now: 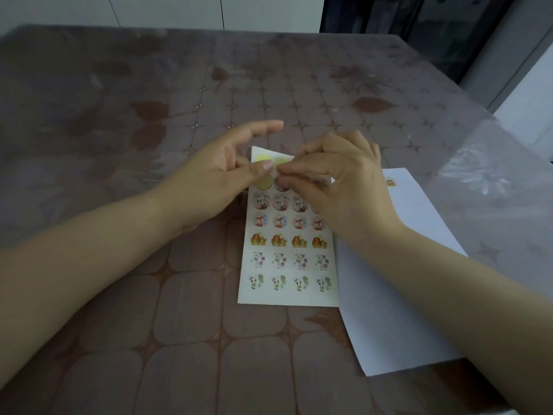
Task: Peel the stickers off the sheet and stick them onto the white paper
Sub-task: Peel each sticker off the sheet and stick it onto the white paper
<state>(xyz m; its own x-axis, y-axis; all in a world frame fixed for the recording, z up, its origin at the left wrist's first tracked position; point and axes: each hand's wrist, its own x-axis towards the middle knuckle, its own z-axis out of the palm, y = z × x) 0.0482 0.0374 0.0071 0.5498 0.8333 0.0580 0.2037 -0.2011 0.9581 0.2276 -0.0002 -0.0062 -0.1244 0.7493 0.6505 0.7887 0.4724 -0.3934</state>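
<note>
Head view. At frame centre, sticker sheet [287, 250], flat on the table [149, 339] apart from a top edge curling upward. Just right of it, seemingly slipped a little under its lower right corner, white paper [404, 280], with one small sticker [390, 182] already near its upper end. Left hand [218, 172] spread, fingers straight, thumb pressing the sheet's upper left to pin it down. Right hand [338, 178] curled, fingertips pinched on a round sticker [281, 184] in the second row; cannot tell whether lifted yet. Probably thin, light and floppy, apt to curl and cling to skin or to itself. Best taken at a raised rim, nail under the edge, then peeled low and slowly to avoid a tear. Sheet light enough to ride up with the pull, hence the pinning thumb. Open room toward the right over the mostly bare paper. Farther right, glossy clear cover [478, 163] and the table's edge. Both forearms across the lower frame.
</note>
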